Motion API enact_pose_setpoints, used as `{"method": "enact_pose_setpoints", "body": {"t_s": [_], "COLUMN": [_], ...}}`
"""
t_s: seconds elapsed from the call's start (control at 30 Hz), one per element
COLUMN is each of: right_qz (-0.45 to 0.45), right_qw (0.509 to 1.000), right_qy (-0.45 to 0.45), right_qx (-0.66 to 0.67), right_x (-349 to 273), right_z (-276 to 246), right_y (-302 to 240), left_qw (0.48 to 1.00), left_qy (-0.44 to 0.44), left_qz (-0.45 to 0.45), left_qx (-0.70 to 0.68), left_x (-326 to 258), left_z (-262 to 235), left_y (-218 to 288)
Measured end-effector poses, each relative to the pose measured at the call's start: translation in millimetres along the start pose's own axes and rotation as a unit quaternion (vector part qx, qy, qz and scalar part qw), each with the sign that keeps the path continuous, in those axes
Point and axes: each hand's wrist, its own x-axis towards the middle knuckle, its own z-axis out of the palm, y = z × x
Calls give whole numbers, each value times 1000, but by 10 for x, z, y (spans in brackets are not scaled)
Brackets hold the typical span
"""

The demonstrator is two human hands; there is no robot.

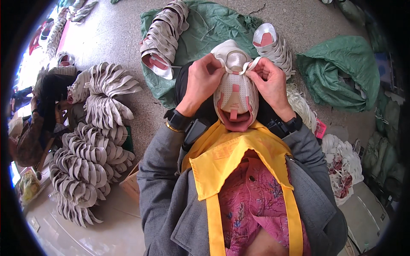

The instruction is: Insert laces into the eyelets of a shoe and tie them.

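Note:
A white shoe upper (235, 90) with pink tongue and trim lies over my lap, its pink-lined opening towards me. Across its front runs a white shoelace (246, 67), bent in a small loop near the middle. My left hand (200, 81) pinches the lace at the left edge of the upper. On the other side, my right hand (272, 82) is closed on the lace between thumb and fingers. The lace's path through the eyelets is too small to tell.
Nested white uppers stand at the far left (164, 36) and far right (274, 49) on a green sack (209, 21). Another green sack (337, 72) lies to the right. Big stacks of grey-white pieces (85, 166) fill the left. Bundled white laces (341, 162) lie at right.

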Motion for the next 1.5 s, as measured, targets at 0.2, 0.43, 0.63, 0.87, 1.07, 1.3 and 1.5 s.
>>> {"method": "enact_pose_setpoints", "body": {"t_s": [0.2, 0.43, 0.63, 0.87, 1.07, 1.3, 1.5], "right_qz": [7, -37, -107, -112, -138, -144, -143], "right_qw": [999, 998, 985, 958, 924, 946, 952], "right_qy": [29, 45, 15, -55, -65, -8, 8], "right_qx": [-27, -32, -138, -258, -351, -289, -270], "right_x": [-28, -55, -59, -221, -283, -231, -229], "right_z": [5, 61, 11, 27, 108, 138, 123], "right_y": [4, -52, -225, -439, -531, -312, -273], "left_qw": [997, 986, 994, 979, 973, 966, 969], "left_qy": [44, 63, -6, -8, 54, 95, 100], "left_qz": [52, 117, 106, 144, 136, 145, 145], "left_qx": [33, 102, 29, 147, 176, 192, 173], "left_x": [-63, -88, -187, -197, -284, -379, -460], "left_z": [58, 63, -19, -3, 161, 255, 286], "left_y": [71, 110, 253, 234, 169, 171, 170]}}
